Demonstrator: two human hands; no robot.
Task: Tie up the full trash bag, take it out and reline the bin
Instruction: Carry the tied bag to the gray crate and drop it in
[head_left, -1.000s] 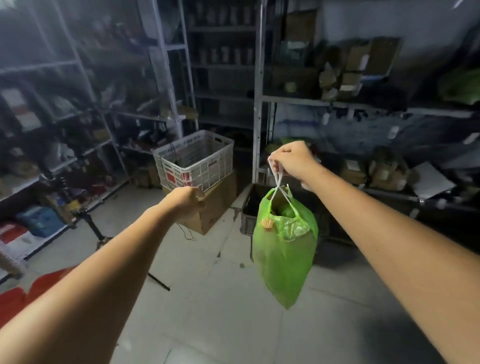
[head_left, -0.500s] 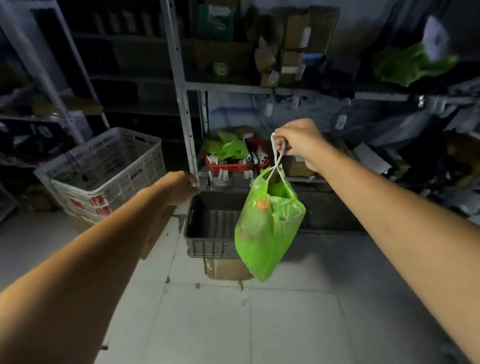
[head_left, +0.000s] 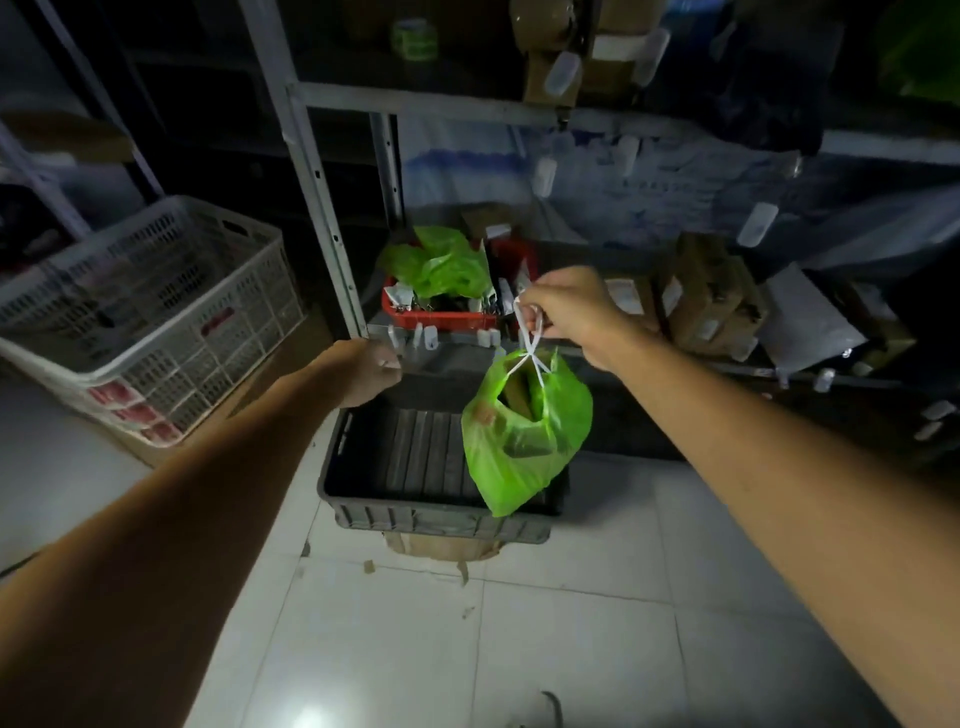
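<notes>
A full green trash bag (head_left: 524, 441) hangs in the air from white drawstrings, and my right hand (head_left: 571, 312) is shut on those strings above it. The bag dangles over the right part of a dark grey crate (head_left: 415, 514) that stands on the floor. My left hand (head_left: 371, 376) is held out beside the bag, fingers curled into a fist with nothing in it, over the crate's far left corner.
A white slatted basket (head_left: 150, 312) sits on a cardboard box at the left. Metal shelving (head_left: 317, 176) stands behind, with a red tray (head_left: 441, 312) holding loose green bags (head_left: 441, 262) and cardboard boxes (head_left: 706, 296). White floor tiles (head_left: 519, 639) lie in front.
The view has swung right and closer to the shelving. The grey crate now lies right under the hanging bag. Both hands keep their hold and pose.
</notes>
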